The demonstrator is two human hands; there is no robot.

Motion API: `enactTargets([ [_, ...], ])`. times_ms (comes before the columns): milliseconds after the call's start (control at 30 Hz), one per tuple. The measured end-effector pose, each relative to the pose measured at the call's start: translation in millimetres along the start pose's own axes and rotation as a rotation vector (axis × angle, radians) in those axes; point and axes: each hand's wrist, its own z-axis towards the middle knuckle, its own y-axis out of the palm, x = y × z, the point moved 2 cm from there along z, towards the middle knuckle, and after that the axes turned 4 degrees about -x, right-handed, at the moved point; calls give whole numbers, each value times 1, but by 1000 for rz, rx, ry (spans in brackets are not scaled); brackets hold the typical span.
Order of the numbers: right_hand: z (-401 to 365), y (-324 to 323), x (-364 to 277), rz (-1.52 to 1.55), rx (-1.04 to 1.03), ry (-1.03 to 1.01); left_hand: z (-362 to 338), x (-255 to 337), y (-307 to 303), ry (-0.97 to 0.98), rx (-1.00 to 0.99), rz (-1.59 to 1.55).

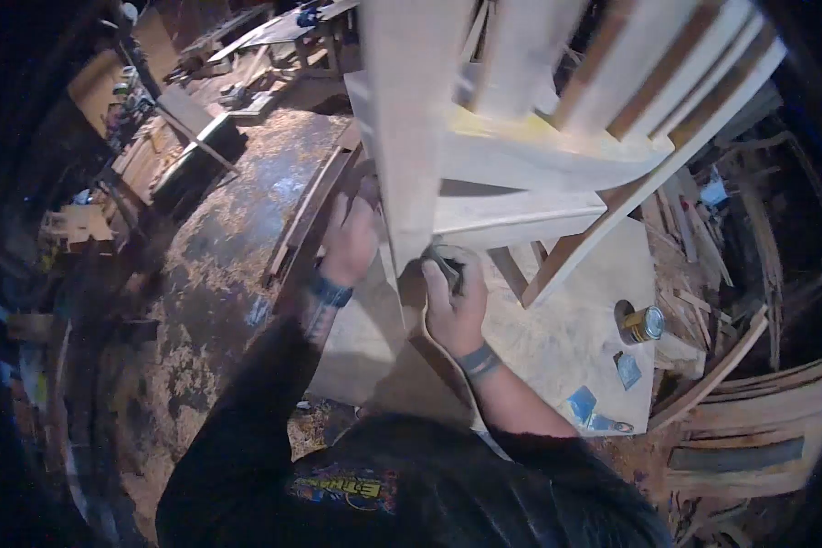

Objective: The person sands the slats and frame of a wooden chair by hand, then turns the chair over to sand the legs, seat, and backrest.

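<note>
A pale wooden chair frame (411, 119) with upright back slats stands on a light board (557, 338). My right hand (457, 301) is closed around a small dark, folded piece (447, 265), which touches the frame where the thick post meets a rail. On the post's left side, my left hand (352, 242) has its fingers apart and looks slightly blurred; nothing shows in it. Its fingertips are near the post, and whether they touch it cannot be made out.
An open can (644, 324) stands at the board's right edge, with blue-grey sheet pieces (582, 403) nearby. Wood offcuts lie to the right, beside curved boards (749, 438). Shavings cover the floor (219, 247) at left. A cluttered workbench (283, 32) stands at the back.
</note>
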Motion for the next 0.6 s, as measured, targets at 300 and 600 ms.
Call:
enactTargets([
  [300,-10,-1,1,608,146,397,81,-30,15,428,-67,-362],
  [600,-11,-12,-10,574,179,481,66,-46,32,469,32,-512],
])
